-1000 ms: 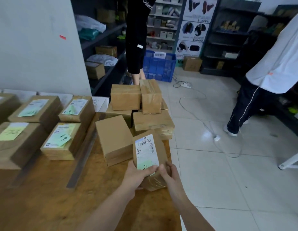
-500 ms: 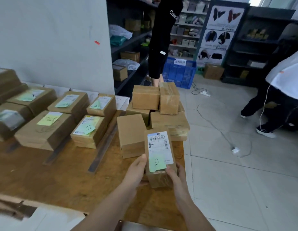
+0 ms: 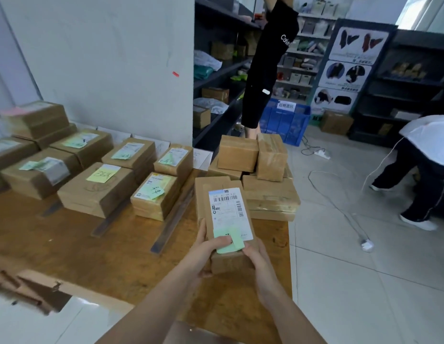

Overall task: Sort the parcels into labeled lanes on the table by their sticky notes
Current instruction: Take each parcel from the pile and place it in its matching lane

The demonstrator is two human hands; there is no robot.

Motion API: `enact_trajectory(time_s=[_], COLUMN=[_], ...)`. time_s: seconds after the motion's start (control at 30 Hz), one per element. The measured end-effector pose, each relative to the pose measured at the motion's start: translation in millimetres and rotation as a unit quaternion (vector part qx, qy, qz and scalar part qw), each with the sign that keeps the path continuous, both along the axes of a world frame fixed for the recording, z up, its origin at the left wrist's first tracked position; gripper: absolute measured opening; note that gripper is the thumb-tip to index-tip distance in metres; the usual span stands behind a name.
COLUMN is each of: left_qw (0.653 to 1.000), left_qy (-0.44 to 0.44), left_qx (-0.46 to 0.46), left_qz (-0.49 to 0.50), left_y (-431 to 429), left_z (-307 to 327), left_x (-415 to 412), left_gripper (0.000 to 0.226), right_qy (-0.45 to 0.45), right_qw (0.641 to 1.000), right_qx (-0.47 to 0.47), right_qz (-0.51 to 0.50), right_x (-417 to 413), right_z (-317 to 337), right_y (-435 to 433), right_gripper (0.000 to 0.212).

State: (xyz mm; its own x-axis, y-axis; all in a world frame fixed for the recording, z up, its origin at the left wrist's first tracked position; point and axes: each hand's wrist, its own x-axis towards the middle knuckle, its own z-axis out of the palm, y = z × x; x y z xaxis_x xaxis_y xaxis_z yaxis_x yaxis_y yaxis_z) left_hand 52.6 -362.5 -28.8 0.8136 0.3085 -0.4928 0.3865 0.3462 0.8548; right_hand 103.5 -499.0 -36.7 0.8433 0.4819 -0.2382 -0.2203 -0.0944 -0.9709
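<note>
Since the prior frame, the left thumb was brought across the green sticky note [image 3: 237,238], partly covering its writing. The held parcel [image 3: 228,209] was kept above the right end of the table [image 3: 104,256], long axis pointing away from the body, label up. The left hand [image 3: 203,254] was wrapped on its near-left edge and the right hand [image 3: 255,261] curled round its near-right corner. Sorted lanes, split by divider strips [image 3: 175,214], lay leftward. The left hand was judged nearer them.
</note>
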Motion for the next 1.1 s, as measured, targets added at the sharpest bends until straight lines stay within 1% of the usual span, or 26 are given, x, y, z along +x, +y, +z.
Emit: enact_trajectory(time_s=[0.03,0.1,0.13,0.17,0.23,0.3,0.33,0.47,0.53,0.6,0.7,0.83,0.9,1.1], left_qw=[1.000,0.998,0.997,0.996,0.994,0.993,0.992,0.990,0.988,0.988,0.988,0.988,0.987,0.987], left_qy=[-0.010,-0.033,-0.041,-0.047,-0.055,-0.057,-0.059,-0.068,-0.069,-0.061,-0.045,-0.021,-0.015,-0.033], left_qx=[0.010,0.019,0.022,0.026,0.029,0.025,0.025,0.036,0.039,0.034,0.035,0.024,0.021,0.047], left_qz=[0.011,0.040,0.053,0.065,0.085,0.102,0.106,0.122,0.129,0.135,0.141,0.152,0.158,0.150], left_y=[4.0,12.2,16.9,22.4,35.1,49.6,56.7,83.6,98.5,115.5,144.4,181.3,200.4,250.1], left_z=[2.1,7.6,11.1,13.9,20.2,24.1,25.3,30.3,33.2,35.9,38.5,42.0,43.3,46.9], left_x=[-2.8,-7.7,-10.3,-13.2,-21.0,-30.1,-35.1,-61.0,-75.2,-90.1,-113.3,-142.4,-156.5,-188.1], left_gripper=[0.094,0.081,0.078,0.076,0.079,0.086,0.089,0.088,0.086,0.085,0.074,0.080,0.078,0.057], right_qy=[-0.015,-0.038,-0.044,-0.057,-0.093,-0.124,-0.126,-0.096,-0.080,-0.064,-0.033,0.007,0.014,0.020], right_qw=[1.000,0.999,0.998,0.997,0.993,0.990,0.991,0.995,0.997,0.998,0.999,0.999,0.999,0.998], right_qx=[0.000,0.017,0.029,0.032,0.011,-0.021,-0.023,0.001,0.015,0.022,0.033,0.043,0.040,0.047], right_qz=[0.005,0.014,0.025,0.042,0.071,0.061,0.050,0.015,0.009,0.017,0.024,0.030,0.032,0.027], right_x=[-1.3,-4.5,-6.3,-8.5,-12.9,-16.0,-18.1,-32.3,-41.9,-52.7,-72.1,-96.6,-110.0,-140.6], right_z=[4.6,11.6,14.7,18.2,24.7,28.6,30.5,38.1,42.1,45.1,49.0,50.9,50.7,48.9], right_y=[5.1,16.0,21.4,27.4,40.8,55.7,64.1,97.6,114.3,131.6,159.6,195.9,215.4,265.7], right_gripper=[0.089,0.094,0.098,0.097,0.089,0.084,0.077,0.038,0.028,0.026,0.024,0.022,0.019,0.024])
